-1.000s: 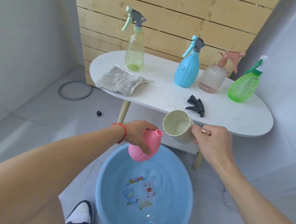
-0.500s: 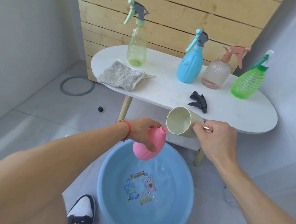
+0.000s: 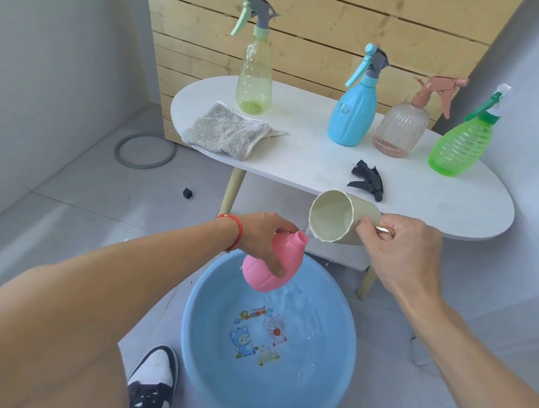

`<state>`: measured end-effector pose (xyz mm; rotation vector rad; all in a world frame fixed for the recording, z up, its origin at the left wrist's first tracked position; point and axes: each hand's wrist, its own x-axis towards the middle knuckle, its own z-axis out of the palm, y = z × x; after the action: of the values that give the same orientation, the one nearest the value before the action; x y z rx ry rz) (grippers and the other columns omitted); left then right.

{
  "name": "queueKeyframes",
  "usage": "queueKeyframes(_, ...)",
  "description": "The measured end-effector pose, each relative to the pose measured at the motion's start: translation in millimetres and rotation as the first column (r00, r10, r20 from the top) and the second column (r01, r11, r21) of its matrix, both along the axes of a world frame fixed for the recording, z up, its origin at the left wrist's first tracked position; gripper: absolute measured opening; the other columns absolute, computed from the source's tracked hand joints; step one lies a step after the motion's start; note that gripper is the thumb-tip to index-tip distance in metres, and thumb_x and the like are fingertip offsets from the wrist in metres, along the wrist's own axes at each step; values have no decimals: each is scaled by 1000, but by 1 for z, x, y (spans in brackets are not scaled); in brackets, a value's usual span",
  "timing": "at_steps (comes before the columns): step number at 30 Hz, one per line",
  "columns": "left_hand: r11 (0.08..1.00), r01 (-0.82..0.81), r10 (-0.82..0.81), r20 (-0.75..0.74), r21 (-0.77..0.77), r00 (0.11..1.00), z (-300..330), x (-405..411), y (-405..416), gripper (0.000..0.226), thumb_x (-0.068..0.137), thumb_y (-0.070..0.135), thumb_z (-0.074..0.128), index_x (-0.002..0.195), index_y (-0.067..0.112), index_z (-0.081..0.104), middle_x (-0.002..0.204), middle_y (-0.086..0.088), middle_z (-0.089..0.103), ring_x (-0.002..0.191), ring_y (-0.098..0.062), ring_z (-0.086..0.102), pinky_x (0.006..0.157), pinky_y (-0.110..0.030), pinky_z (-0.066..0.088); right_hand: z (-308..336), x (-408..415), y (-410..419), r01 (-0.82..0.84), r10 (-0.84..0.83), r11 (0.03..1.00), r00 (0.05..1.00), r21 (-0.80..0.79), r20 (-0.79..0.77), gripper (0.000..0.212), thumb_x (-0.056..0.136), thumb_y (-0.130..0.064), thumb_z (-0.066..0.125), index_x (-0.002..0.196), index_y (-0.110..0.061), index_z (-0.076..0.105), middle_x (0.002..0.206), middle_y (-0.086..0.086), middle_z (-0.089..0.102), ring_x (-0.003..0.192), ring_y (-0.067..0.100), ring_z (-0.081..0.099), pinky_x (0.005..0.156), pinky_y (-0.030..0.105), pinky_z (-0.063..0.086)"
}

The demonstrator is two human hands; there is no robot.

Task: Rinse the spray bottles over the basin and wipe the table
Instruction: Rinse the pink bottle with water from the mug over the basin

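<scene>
Left hand [image 3: 261,235] clamps the pink bottle [image 3: 267,268], neck tilted up-right toward the right hand's [image 3: 398,246] gripped cup [image 3: 336,220].

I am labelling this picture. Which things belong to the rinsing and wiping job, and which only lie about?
Job: pink bottle, cup, basin, four spray bottles, cloth, black spray head, table.
Lying about: grey ring, small black piece.
</scene>
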<state>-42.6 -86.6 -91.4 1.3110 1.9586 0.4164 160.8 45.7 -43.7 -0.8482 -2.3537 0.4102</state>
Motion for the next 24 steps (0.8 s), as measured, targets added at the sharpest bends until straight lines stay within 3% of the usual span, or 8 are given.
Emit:
queueKeyframes(13, 1000, -17, 17, 14, -27, 1000, -3, 0, 1, 75, 69, 35, 94, 136, 35, 60, 121, 11, 65, 112, -20, 64, 94, -45, 59, -1, 0, 2, -17, 17, 996, 1000, 89, 2, 59, 87, -15, 69, 59, -22, 17, 56, 1, 14, 59, 24, 16, 48, 32, 21)
queueKeyframes(24, 998, -25, 27, 38, -62, 999, -1, 1, 0, 77, 72, 32, 93, 140, 35, 57, 121, 11, 63, 113, -23, 63, 88, -48, 61, -4, 0, 2, -32, 38, 975, 999, 222, -22, 52, 85, -21, 61, 57, -22, 17, 51, -3, 13, 56, 27, 21, 51, 32, 18)
